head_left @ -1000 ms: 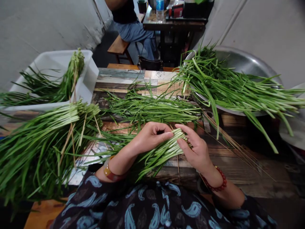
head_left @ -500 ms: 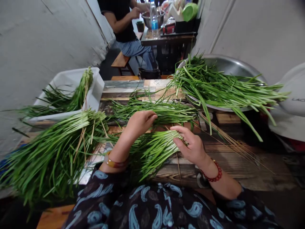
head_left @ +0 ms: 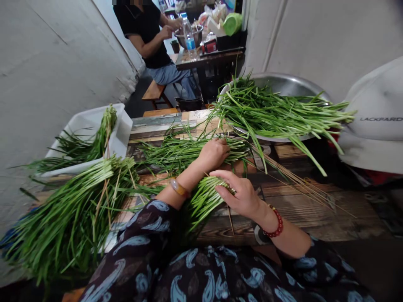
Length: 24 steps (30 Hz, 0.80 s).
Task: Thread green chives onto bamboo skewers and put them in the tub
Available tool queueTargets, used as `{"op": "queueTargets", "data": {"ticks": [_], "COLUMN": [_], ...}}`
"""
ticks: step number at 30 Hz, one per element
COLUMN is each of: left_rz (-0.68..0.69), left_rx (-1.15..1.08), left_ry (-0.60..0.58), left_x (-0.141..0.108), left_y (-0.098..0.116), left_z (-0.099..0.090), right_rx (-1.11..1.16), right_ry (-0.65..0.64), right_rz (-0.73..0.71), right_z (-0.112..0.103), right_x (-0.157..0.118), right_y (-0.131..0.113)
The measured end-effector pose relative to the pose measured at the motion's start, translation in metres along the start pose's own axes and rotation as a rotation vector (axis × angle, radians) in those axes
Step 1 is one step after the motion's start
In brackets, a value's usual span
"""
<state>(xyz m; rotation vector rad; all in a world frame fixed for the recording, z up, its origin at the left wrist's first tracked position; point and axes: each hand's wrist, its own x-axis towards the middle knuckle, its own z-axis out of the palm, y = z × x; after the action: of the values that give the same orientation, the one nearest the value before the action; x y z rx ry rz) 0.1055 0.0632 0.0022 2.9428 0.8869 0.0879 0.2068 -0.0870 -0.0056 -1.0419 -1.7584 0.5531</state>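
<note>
A bunch of garlic chives (head_left: 206, 195) lies in front of me, its pale stem ends pointing right. My right hand (head_left: 241, 193) cups those ends, thumb on the near side and fingers curved over the far side. Just beyond, a loose pile of garlic chives (head_left: 176, 152) is spread across the table. Over the right part of this pile, my left hand (head_left: 215, 153) has its fingers bent down onto the stems; the fingertips are partly hidden. My left forearm crosses above the front bunch and covers some of its leaves.
Tied chives (head_left: 69, 209) are heaped at left, before a white plastic tub (head_left: 124, 126) holding more. A steel basin (head_left: 299, 86) heaped with chives stands at back right. Thin straw strands (head_left: 302, 188) lie on the wooden table (head_left: 283, 218). Beyond, a person (head_left: 151, 37) sits by a bowl.
My left hand has moved right and away from me, down onto the right part of the loose pile. The right hand stays at the bunch's stem ends. The view has shifted slightly.
</note>
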Motion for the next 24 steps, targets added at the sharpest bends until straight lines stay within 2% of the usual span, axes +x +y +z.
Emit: {"op": "queueTargets", "data": {"ticks": [6,12,15,18,21,24], "left_rz": [-0.009,0.072,0.066,0.001,-0.156,-0.329], "left_rx": [0.083,0.102,0.052,-0.251,-0.682,-1.062], "left_ry": [-0.044,-0.073,-0.019,0.153,0.324,0.334], "left_x": [-0.003,-0.005,-0.004,-0.008,-0.025,-0.050], "left_y": [0.001,0.005,0.002,-0.008,-0.020,-0.022], "left_z": [0.001,0.002,0.006,0.005,-0.005,-0.019], "right_rx": [0.017,0.016,0.005,0.009,0.016,0.029], "right_ry": [-0.043,-0.016,-0.005,-0.006,-0.008,-0.012], "right_rz": [0.043,0.013,0.014,0.029,0.045,0.085], "right_z": [0.000,0.002,0.004,0.004,0.003,0.002], "right_x": [0.000,0.001,0.001,0.000,-0.001,-0.002], "right_y": [0.002,0.001,0.003,0.004,0.004,0.005]}}
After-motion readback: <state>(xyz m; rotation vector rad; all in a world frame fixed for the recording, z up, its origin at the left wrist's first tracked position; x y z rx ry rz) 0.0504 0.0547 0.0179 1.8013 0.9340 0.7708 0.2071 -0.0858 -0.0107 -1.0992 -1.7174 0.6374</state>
